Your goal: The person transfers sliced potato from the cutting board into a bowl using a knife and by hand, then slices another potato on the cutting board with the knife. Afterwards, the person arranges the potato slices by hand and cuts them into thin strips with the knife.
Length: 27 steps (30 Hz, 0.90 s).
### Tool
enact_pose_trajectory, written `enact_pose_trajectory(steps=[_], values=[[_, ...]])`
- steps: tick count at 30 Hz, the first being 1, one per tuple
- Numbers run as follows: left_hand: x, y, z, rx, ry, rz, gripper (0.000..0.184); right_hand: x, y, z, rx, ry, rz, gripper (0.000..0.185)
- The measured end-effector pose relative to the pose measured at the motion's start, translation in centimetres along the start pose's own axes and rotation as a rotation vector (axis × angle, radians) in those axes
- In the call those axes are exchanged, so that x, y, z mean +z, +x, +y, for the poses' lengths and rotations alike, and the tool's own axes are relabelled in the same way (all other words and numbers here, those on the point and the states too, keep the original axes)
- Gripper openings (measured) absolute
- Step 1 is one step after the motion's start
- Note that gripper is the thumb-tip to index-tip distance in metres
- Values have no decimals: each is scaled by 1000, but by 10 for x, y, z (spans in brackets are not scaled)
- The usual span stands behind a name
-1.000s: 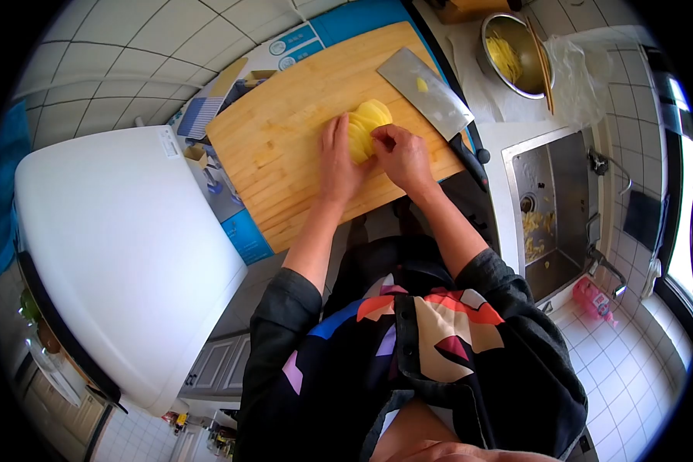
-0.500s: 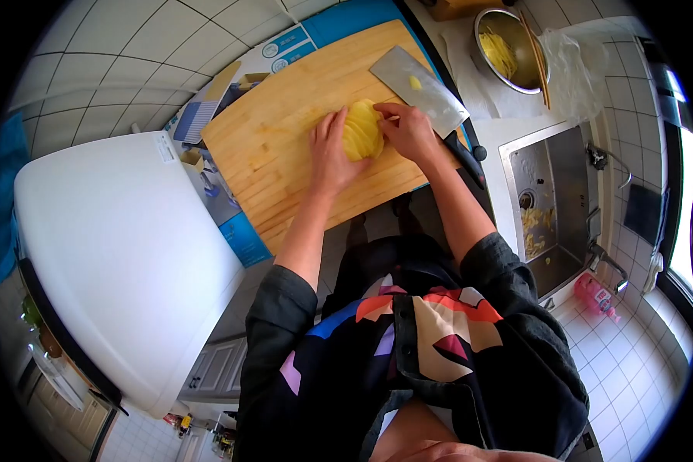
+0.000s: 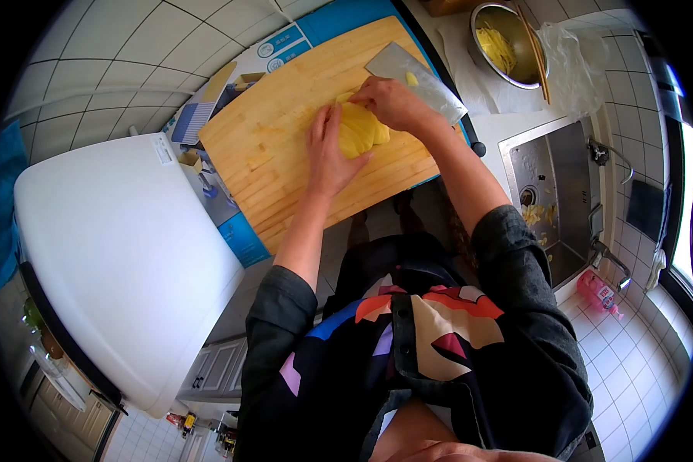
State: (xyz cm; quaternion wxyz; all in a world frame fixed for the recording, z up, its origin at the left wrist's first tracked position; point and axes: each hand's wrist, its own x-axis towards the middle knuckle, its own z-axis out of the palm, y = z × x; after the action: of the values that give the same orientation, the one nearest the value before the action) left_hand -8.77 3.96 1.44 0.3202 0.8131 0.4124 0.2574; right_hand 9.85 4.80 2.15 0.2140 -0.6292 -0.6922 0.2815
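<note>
My left hand (image 3: 333,158), thumb spread, cups the yellow slices (image 3: 366,132); my right hand (image 3: 389,102) has moved to their far edge, grip unclear, so I judge handling has shifted there. They're on the cutting board (image 3: 254,142), near the cleaver (image 3: 440,97).

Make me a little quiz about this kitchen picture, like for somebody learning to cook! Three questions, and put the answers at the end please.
1. True or false: the blade of the cleaver lies on the cutting board.

2. Pick one. What rests at the edge of the metal bowl?
A) a spoon
B) chopsticks
C) a whisk

3. Which of the person's hands is nearer to the cleaver's blade?

Key:
1. True.
2. B.
3. The right hand. The left hand lies along the left side of the yellow slices, farther from the blade.
</note>
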Motion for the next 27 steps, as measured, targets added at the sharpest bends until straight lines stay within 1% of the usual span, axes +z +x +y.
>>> enact_pose_trajectory(steps=[2, 3, 5, 6, 8, 9, 11, 12, 14, 15, 17, 18, 20, 21, 23, 24, 27], values=[[0, 1, -1, 34, 38, -11, 92, -2, -4, -4, 35, 166, 103, 32], [0, 1, -1, 19, 43, -20, 93, -4, -5, -8, 33, 165, 101, 32], [-1, 3, 0, 4, 48, -32, 94, -5, -9, -16, 268, 182, 62, 28], [-2, 4, 1, 25, 42, -15, 94, -1, -9, -16, 271, 182, 62, 28], [-1, 4, 0, 45, 35, 1, 94, 7, -10, -16, 117, 165, 125, 29], [0, 4, -2, 37, 45, -13, 94, 7, -9, -15, 116, 165, 125, 29], [1, 4, -4, 29, 56, -28, 93, 7, -7, -13, 110, 153, 16, 34], [1, 4, -5, 25, 55, -40, 94, 7, -9, -11, 111, 154, 17, 34], [-2, 8, 0, 26, 52, -51, 94, 8, -15, -6, -2, 156, 173, 39], [-5, 9, 4, 35, 75, -29, 94, 9, -22, -5, -3, 155, 174, 39], [-9, 14, 7, 41, 97, -5, 93, 16, -42, -9, 402, 617, 301, 39], [-10, 16, 6, 64, 83, -28, 93, 25, -51, -14, 403, 615, 298, 39], [-8, 20, 3, 87, 65, -51, 92, 44, -70, -23, 351, 876, 545, 42], [-5, 21, 0, 99, 61, -50, 91, 52, -75, -30, 353, 873, 546, 42], [-2, 21, -3, 110, 58, -51, 90, 66, -79, -46, 352, 919, 543, 50], [-2, 21, -3, 104, 62, -54, 89, 67, -79, -51, 373, 900, 513, 53], [0, 21, -6, 114, 68, -61, 85, 71, -75, -62, 353, 820, 524, 55]])
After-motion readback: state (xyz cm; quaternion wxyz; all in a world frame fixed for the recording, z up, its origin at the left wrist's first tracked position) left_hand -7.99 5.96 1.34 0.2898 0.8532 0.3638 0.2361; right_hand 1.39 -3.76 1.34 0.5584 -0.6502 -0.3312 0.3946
